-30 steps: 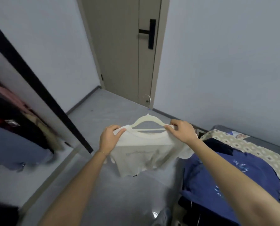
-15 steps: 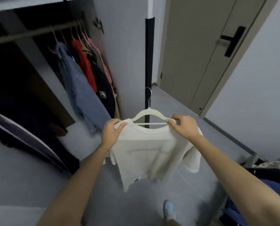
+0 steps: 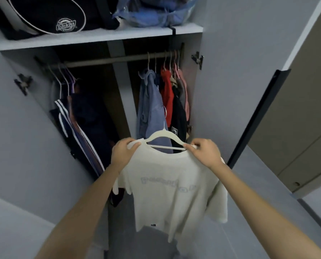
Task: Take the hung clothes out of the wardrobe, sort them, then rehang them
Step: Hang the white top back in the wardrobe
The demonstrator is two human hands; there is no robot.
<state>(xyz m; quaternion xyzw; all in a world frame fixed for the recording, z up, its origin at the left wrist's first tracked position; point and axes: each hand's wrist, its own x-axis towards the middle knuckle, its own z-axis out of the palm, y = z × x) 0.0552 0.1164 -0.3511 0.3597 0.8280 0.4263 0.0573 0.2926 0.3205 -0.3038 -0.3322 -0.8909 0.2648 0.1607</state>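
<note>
A white T-shirt [image 3: 172, 189] hangs on a cream hanger [image 3: 162, 137] held up in front of the open wardrobe. My left hand [image 3: 123, 154] grips the shirt's left shoulder over the hanger end. My right hand [image 3: 204, 151] pinches the right shoulder at the other hanger end. Behind it the rail [image 3: 118, 60] carries a blue shirt [image 3: 151, 109], a red garment [image 3: 167, 94], a black one [image 3: 179, 118] and a pink one [image 3: 185, 90] on the right. Dark striped clothes [image 3: 75, 120] hang at the left.
A shelf [image 3: 99, 38] above the rail holds a dark bag [image 3: 43, 15] and a clear bag of blue fabric [image 3: 152, 12]. Both wardrobe doors stand open, the right one [image 3: 236, 81] beside a room door [image 3: 305, 109]. A bare stretch of rail lies mid-wardrobe.
My view has swung from the room door and bed round to face the wardrobe. Both hands have kept hold of the shirt on its hanger and raised it toward the rail.
</note>
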